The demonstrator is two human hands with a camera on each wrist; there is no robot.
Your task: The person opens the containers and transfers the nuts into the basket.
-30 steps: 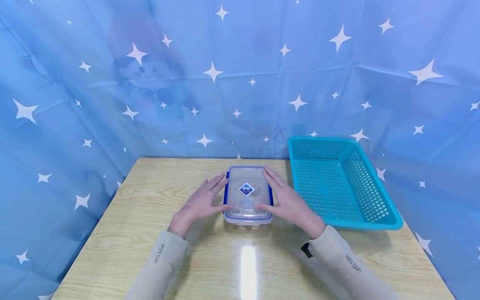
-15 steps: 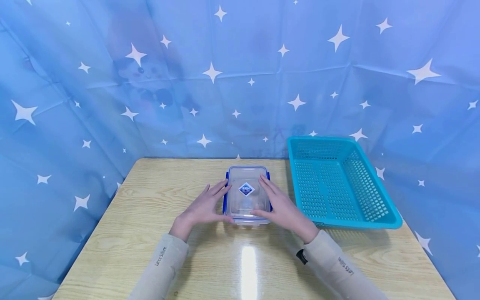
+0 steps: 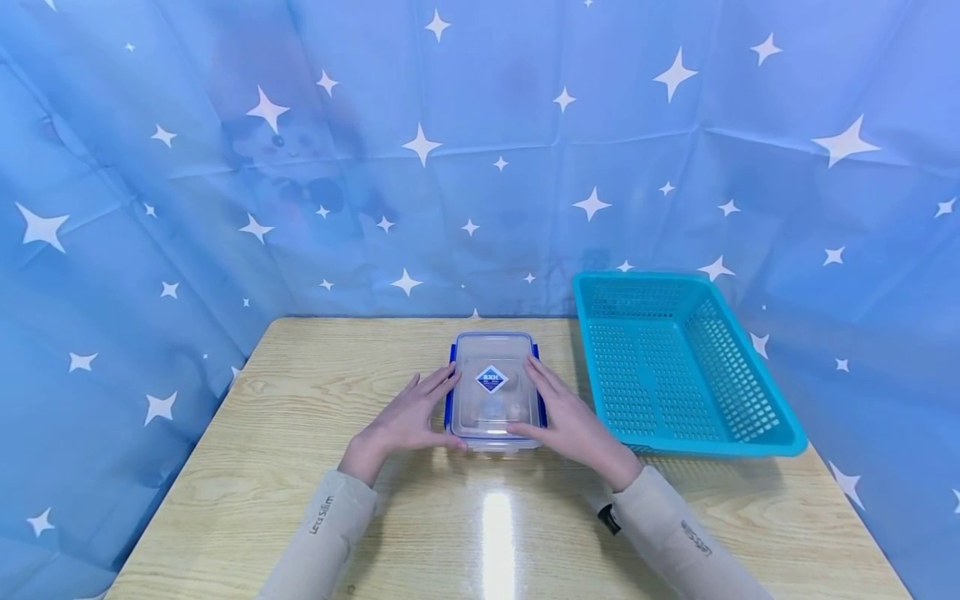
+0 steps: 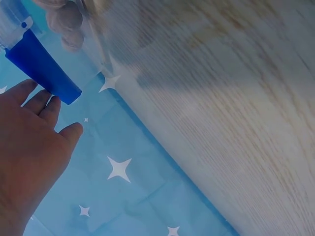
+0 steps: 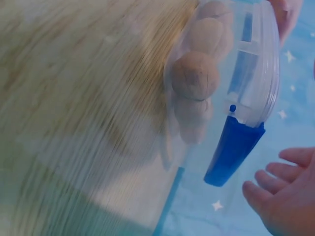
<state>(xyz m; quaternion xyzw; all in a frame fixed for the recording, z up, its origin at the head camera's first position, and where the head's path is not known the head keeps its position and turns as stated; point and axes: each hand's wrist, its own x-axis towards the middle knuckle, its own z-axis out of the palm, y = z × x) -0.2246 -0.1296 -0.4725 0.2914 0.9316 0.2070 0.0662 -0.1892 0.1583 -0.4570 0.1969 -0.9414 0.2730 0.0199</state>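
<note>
A clear lidded food container (image 3: 495, 404) with blue side latches and a diamond-shaped label stands on the table. Through its wall in the right wrist view show several round tan things (image 5: 196, 76), of a kind I cannot tell. My left hand (image 3: 405, 421) lies along the container's left side, fingers extended; in the left wrist view its fingertips touch a blue latch (image 4: 44, 66) that sticks outward. On the other side is my right hand (image 3: 573, 421), its fingers spread at the lid's right edge. A second blue latch (image 5: 234, 152) angles outward near those fingers, apart from them.
A turquoise plastic basket (image 3: 678, 446) stands to the right of the container, at the table's back right. The wooden table (image 3: 292, 400) ends at a blue curtain (image 3: 450, 192) with white stars.
My left hand has shifted slightly toward the table's front. My right hand went left over the lid, then back a little to the right. Container and basket have stayed in place.
</note>
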